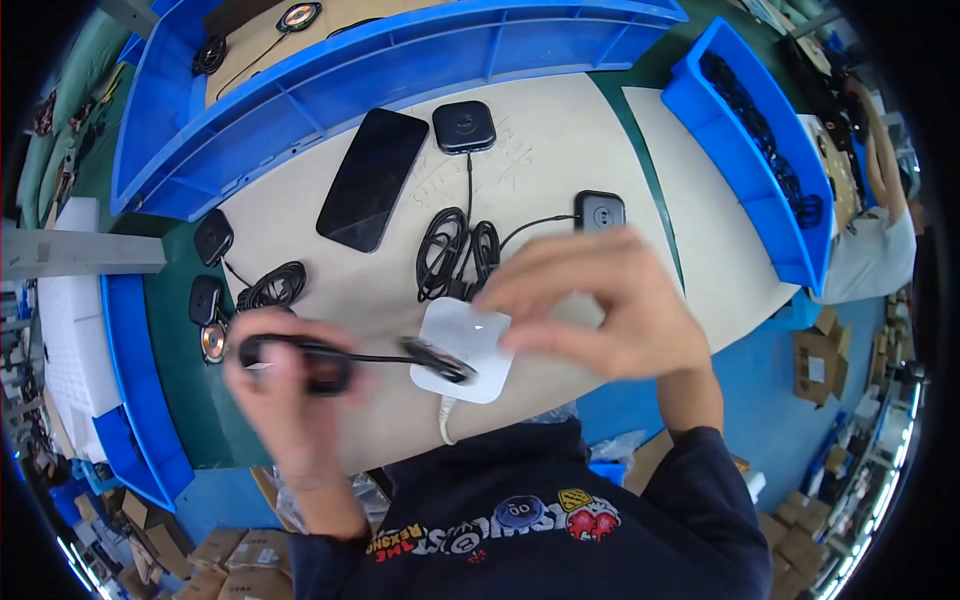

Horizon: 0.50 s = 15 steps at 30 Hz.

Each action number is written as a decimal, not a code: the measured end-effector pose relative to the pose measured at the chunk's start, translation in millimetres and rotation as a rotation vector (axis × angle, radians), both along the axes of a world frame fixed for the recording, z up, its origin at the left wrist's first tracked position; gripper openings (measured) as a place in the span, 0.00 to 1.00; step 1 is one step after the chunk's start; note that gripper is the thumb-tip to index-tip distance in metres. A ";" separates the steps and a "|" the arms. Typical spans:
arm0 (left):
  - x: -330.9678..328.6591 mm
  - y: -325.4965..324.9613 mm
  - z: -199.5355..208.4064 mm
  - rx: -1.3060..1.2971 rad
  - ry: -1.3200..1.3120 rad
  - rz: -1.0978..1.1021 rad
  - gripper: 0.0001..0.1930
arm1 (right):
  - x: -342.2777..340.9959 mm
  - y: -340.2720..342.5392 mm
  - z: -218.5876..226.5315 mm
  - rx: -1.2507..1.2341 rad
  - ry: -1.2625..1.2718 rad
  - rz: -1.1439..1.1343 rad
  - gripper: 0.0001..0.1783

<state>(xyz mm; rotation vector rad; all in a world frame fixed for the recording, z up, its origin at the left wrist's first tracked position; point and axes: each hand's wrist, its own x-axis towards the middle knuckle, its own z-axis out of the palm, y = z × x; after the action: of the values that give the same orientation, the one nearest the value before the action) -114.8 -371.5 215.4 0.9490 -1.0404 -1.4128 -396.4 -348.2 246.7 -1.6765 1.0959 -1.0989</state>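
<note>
My left hand (pixel 290 385) is closed around a bundle of coiled black cable (pixel 325 362). From it a short lead runs right to a dark round puck (pixel 437 360), tilted and blurred above a white square pad with rounded corners (pixel 470 330). A white cord (pixel 446 418) leaves the pad's near side. My right hand (pixel 610 310) hovers at the pad's right edge, smeared by motion, thumb and fingers apart with nothing seen between them. Just beyond the pad lie coiled black cables (pixel 455 255), leading to two black square pucks, one at the back (pixel 465 127) and one at the right (pixel 600 211).
A black smartphone (pixel 373 180) lies on the table left of centre. More cabled pucks (pixel 213 238) sit at the left. A long blue bin (pixel 400 65) spans the back; another blue bin (pixel 750 150) at the right holds black cables. A person (pixel 875 240) is at the far right.
</note>
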 end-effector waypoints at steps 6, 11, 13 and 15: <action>78.7 -48.0 14.3 -0.096 -0.553 0.238 0.28 | -38.6 -82.2 -39.5 -0.168 0.395 -0.402 0.14; 47.0 -75.8 -3.6 -0.556 -1.580 0.540 0.34 | -7.4 -121.4 -75.3 -0.309 0.806 -0.517 0.21; 5.5 -72.6 0.2 -0.619 -1.428 0.399 0.36 | 10.1 -123.2 -71.0 -0.168 1.034 -0.522 0.25; -40.1 -69.7 -3.9 -0.664 -1.308 0.139 0.39 | 13.7 -120.9 -65.1 -0.102 1.150 -0.512 0.27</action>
<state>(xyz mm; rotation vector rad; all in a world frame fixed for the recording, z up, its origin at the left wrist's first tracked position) -154.8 -441.1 211.5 1.3657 -2.1326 -0.0931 -382.8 -469.0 181.7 -2.2157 2.2965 -0.3684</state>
